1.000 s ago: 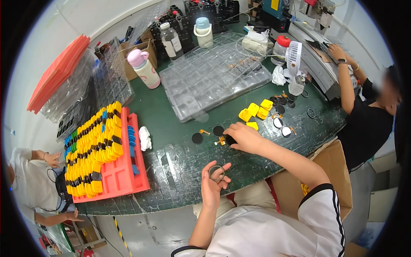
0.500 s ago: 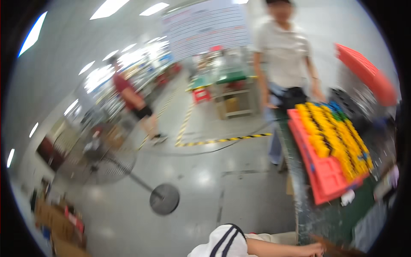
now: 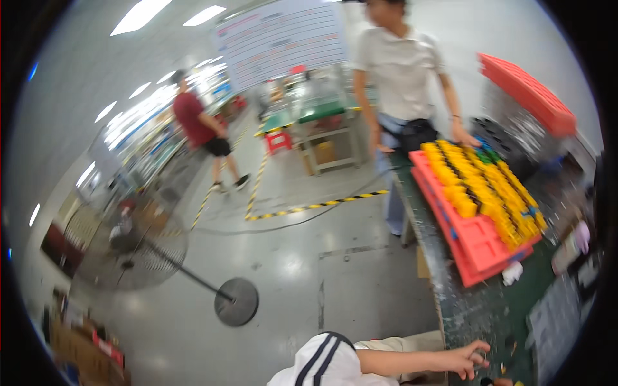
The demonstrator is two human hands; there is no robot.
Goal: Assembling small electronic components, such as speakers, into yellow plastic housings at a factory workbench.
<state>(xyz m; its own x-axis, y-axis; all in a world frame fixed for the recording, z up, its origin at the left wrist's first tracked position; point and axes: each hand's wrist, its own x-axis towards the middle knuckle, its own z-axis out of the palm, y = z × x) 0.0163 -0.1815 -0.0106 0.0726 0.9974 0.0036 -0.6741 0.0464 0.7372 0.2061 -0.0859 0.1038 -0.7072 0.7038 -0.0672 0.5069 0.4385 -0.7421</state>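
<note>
Head view: a left hand with a thin ring at the table's edge, a wide workshop floor beyond

At the lower right of the frame, the person's left hand (image 3: 462, 361) reaches over a dark green table (image 3: 460, 318), fingers curled. Its grip holds a thin ring (image 3: 479, 358) among the fingers; blur hides the exact contact. Only a sliver of the right hand (image 3: 503, 382) shows at the bottom edge, so how its grip stands can't be made out.

Farther up the right side, rows of yellow pieces (image 3: 473, 186) fill much of a coral-red tray (image 3: 483, 246). Near its lower corner lies a crumpled white tissue (image 3: 512, 273). A pale bottle with a pink top (image 3: 570, 251) and a clear plastic tray (image 3: 555, 325) sit toward the right rim.

A co-worker in a white shirt (image 3: 400, 74) stands behind the coral-red tray, at upper center-right. At upper left, a person in a maroon shirt (image 3: 195, 121) is on the gray floor (image 3: 290, 270), beyond a large pedestal fan (image 3: 235, 302).
</note>
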